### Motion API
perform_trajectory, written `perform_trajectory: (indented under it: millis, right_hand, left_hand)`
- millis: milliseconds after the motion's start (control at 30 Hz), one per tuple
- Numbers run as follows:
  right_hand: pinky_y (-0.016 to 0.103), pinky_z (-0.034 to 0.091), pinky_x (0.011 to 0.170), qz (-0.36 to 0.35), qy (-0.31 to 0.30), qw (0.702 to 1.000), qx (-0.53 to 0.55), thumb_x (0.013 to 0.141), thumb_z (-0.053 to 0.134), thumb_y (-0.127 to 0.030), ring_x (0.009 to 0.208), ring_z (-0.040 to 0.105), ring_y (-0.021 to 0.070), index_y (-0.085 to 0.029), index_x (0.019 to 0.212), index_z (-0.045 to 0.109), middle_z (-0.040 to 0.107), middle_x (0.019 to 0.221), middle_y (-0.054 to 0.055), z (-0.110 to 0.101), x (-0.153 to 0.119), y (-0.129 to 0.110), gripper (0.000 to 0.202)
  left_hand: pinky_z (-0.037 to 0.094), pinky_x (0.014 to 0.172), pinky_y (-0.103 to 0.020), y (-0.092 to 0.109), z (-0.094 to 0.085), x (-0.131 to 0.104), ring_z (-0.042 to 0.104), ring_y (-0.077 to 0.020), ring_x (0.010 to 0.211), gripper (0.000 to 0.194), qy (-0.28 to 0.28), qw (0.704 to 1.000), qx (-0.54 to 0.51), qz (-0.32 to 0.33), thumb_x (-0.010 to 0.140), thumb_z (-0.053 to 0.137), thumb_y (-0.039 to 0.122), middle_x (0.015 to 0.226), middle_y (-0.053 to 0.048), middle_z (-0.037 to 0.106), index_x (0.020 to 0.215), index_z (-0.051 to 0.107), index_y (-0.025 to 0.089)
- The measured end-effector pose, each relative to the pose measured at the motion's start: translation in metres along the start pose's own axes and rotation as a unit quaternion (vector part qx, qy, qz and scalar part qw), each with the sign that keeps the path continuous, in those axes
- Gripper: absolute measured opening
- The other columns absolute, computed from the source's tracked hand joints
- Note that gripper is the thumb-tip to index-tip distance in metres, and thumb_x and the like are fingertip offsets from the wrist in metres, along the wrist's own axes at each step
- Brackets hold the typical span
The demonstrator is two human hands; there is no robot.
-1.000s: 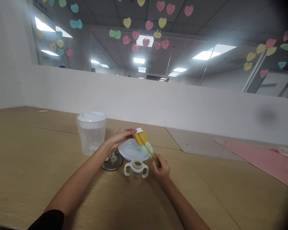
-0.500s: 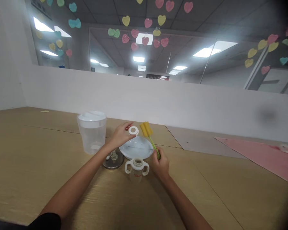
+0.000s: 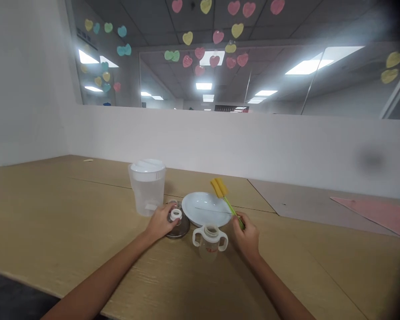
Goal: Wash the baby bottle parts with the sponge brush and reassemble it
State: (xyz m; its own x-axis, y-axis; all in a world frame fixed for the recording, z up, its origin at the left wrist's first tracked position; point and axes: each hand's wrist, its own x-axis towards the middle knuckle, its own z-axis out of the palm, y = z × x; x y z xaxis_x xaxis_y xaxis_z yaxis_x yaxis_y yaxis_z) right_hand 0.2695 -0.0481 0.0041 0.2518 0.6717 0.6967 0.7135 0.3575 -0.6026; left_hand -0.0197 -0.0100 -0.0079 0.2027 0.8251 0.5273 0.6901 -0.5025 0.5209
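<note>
My left hand (image 3: 161, 222) has its thumb and fingers closed around a white bottle collar ring (image 3: 176, 214), over a round metal tray (image 3: 183, 229). Small parts on the tray are mostly hidden by the hand. In my right hand (image 3: 247, 234) is the green handle of a sponge bottle brush (image 3: 220, 187), its yellow head tilted up and to the left. A white bowl (image 3: 195, 218) sits between the hands. In front of it an uncapped baby bottle (image 3: 209, 249) with two white side handles stands upright.
A clear plastic pitcher (image 3: 149, 191) with a white lid stands left of the bowl. A pink sheet (image 3: 373, 215) lies at the far right of the wooden table (image 3: 70, 231). A white wall (image 3: 203, 142) rises behind.
My left hand has moved the collar ring from above the bowl down and left to the metal tray. My right hand keeps holding the brush. The camera view has turned left.
</note>
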Motion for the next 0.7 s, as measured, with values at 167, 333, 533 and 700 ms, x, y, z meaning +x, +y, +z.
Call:
perform_trajectory:
  millis: [167,333,533,700]
  right_hand:
    - [0.024,0.038,0.058,-0.015,0.004,1.000,-0.012,0.081,0.041,-0.042,0.058,0.053,0.0152,-0.014,0.089,0.063,0.064,0.070,0.004,0.000,0.002,-0.001,0.036]
    - [0.024,0.037,0.055,-0.010,-0.008,1.000,-0.017,0.081,0.042,-0.042,0.053,0.050,0.0137,-0.014,0.090,0.064,0.062,0.064,0.002,0.001,0.000,-0.002,0.037]
    - [0.023,0.038,0.057,-0.005,0.002,1.000,-0.005,0.083,0.041,-0.040,0.057,0.052,0.0139,-0.013,0.091,0.063,0.063,0.068,0.002,0.000,-0.001,-0.005,0.036]
    - [0.023,0.038,0.056,-0.030,-0.016,0.999,-0.009,0.084,0.040,-0.040,0.055,0.052,0.0135,-0.013,0.091,0.063,0.063,0.068,0.002,0.000,-0.003,-0.005,0.036]
  left_hand:
    - [0.045,0.088,-0.038,-0.001,0.009,-0.005,0.056,-0.0260,0.101,0.049,-0.054,0.998,0.018,-0.021,0.069,0.064,0.029,0.102,-0.006,0.065,0.116,0.054,0.022]
    - [0.042,0.093,-0.038,0.007,0.001,-0.009,0.053,-0.0249,0.106,0.042,-0.001,1.000,-0.008,-0.007,0.077,0.058,0.035,0.112,-0.008,0.061,0.116,0.054,0.021]
    - [0.038,0.097,-0.041,0.047,0.001,-0.034,0.049,-0.0244,0.113,0.044,0.074,0.982,-0.069,0.159,0.087,0.047,0.031,0.122,-0.010,0.056,0.129,0.043,0.020]
    - [0.034,0.104,-0.042,0.072,0.024,-0.052,0.039,-0.0266,0.125,0.070,-0.058,0.968,-0.090,0.226,0.084,0.053,0.036,0.137,-0.013,0.040,0.143,0.019,0.022]
